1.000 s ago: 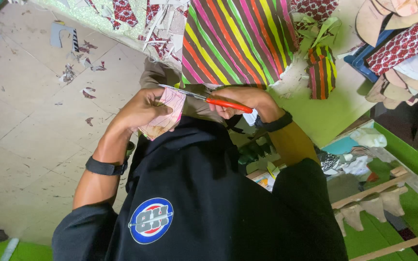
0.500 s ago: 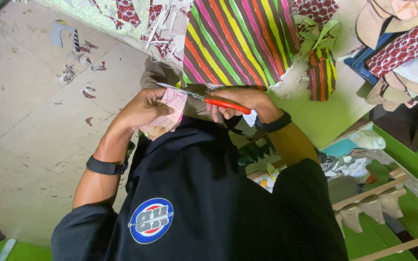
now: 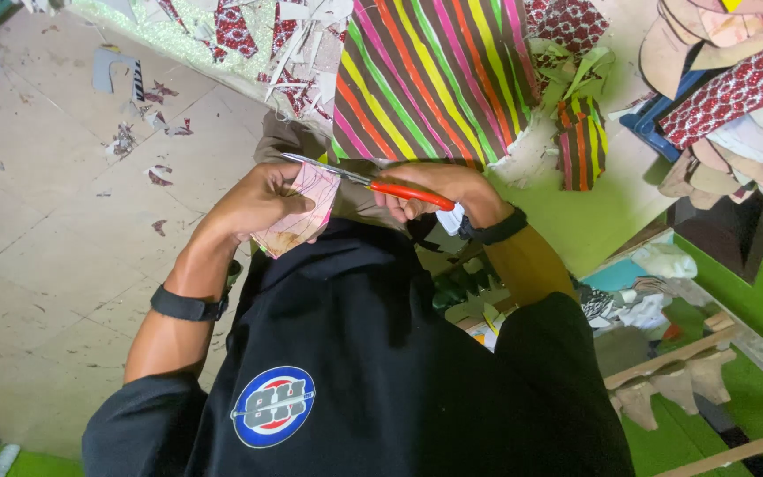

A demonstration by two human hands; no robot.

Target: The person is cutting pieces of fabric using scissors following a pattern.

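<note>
We are mid-cut: our left hand [image 3: 253, 201] grips the pink patterned piece [image 3: 304, 212], our right hand [image 3: 439, 190] closes on red-handled scissors [image 3: 373, 182], blades just above it; next we likely turn the piece

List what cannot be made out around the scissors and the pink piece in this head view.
- Scissors: handle loops hidden inside the right hand.
- Pink piece: its left part covered by the left hand; its pattern too small to tell.
- Striped fabric: cut off by the top edge.
</note>
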